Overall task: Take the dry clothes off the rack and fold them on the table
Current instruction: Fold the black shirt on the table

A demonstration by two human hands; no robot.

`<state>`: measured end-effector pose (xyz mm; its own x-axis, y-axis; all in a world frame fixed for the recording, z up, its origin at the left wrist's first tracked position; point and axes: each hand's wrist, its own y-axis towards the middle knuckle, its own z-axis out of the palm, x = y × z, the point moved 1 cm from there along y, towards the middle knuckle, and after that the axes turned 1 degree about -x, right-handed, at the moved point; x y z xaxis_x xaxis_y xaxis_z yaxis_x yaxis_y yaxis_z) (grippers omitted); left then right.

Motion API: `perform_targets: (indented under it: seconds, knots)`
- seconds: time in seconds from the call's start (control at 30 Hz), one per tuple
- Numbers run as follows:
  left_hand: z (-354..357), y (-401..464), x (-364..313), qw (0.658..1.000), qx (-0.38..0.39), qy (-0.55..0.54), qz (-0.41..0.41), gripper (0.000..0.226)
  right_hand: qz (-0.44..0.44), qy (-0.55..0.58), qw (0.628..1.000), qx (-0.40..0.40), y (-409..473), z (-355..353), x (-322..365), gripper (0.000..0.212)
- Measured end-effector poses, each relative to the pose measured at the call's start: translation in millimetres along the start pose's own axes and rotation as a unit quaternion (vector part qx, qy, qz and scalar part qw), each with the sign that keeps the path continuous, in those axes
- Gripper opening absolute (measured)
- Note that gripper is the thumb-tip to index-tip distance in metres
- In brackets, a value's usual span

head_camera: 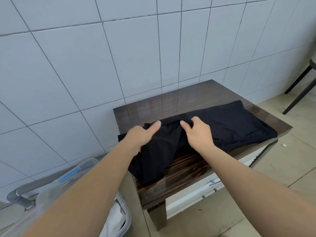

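Below, a clear bin (82, 170) holds white cloth (118, 218).

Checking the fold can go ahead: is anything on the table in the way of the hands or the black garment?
Nothing visible is. Both the left hand and right hand already grip the black garment, which lies directly on the wooden table.

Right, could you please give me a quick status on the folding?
Both hands gripping: left hand, right hand pinch the black garment. Garment spread on wooden table, unfolded, one end overhanging. Nothing in the way.
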<state>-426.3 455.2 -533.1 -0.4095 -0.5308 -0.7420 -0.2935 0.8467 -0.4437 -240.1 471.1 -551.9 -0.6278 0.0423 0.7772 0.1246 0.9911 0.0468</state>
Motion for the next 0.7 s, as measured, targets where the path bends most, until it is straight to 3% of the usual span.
perform_targets:
  seconds: [0.07, 0.2, 0.27, 0.37, 0.5, 0.6, 0.63, 0.7]
  knots:
    - [5.0, -2.8, 6.6, 0.998, -0.014, 0.06, 0.015, 0.072, 0.004, -0.042, 0.999, -0.002, -1.3, 4.0, 0.5, 0.043]
    - [14.5, -12.3, 17.1, 0.973, -0.165, 0.105, 0.125, 0.034, 0.005, -0.092, 0.996, 0.012, -7.8, 8.0, 7.2, 0.051]
    - [10.6, -17.4, 22.9, 0.956, -0.21, 0.118, 0.168, 0.021, -0.002, -0.114, 0.993, 0.004, -9.4, 5.7, 8.4, 0.047]
    - [-4.7, -14.3, 37.2, 0.909, -0.238, 0.263, 0.219, 0.018, -0.026, -0.188, 0.982, -0.004, -14.0, -0.2, 6.2, 0.029]
    - [-8.4, -4.2, 42.5, 0.939, -0.143, 0.265, 0.169, 0.023, -0.116, -0.251, 0.96, -0.051, -18.1, 1.2, 6.7, 0.019]
    - [-11.3, -6.1, 40.4, 0.962, -0.196, 0.147, 0.124, 0.03, -0.31, -0.223, 0.915, -0.129, -20.1, 9.1, 18.7, 0.014]
    - [-14.9, -6.8, 42.3, 0.963, -0.227, 0.115, 0.094, 0.033, -0.36, -0.224, 0.898, -0.118, -22.1, 13.7, 21.1, 0.022]
    - [-22.8, -8.6, 51.0, 0.965, -0.249, 0.075, -0.004, 0.053, -0.379, -0.284, 0.88, 0.032, -31.4, 28.8, 22.0, 0.064]
